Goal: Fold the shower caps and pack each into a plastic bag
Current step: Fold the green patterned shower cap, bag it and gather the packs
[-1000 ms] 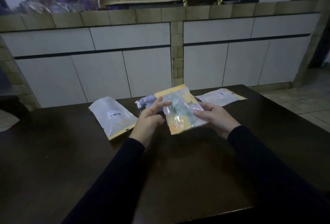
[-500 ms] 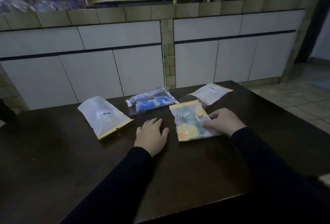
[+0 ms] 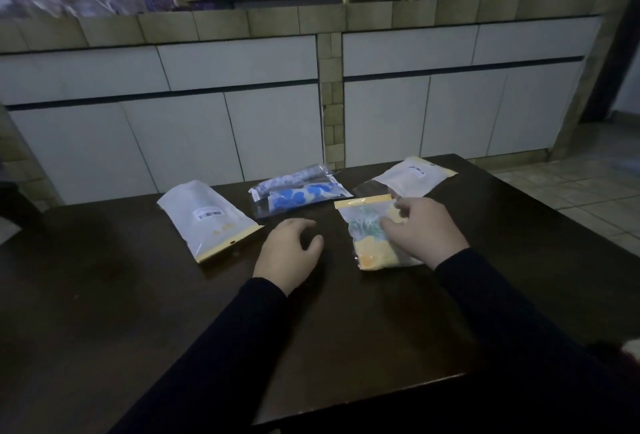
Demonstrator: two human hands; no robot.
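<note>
Packed shower-cap bag (image 3: 372, 239) lies flat on the dark table (image 3: 138, 295); right hand (image 3: 424, 231) rests on it, fingers relaxed; left hand (image 3: 289, 250) loosely curled, empty.

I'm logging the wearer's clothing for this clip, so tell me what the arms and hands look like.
Both arms wear long dark sleeves, near black, plain, ending at the wrists. The left hand and right hand are bare: no gloves, and no rings, watch or markings show in this dim view.
</note>
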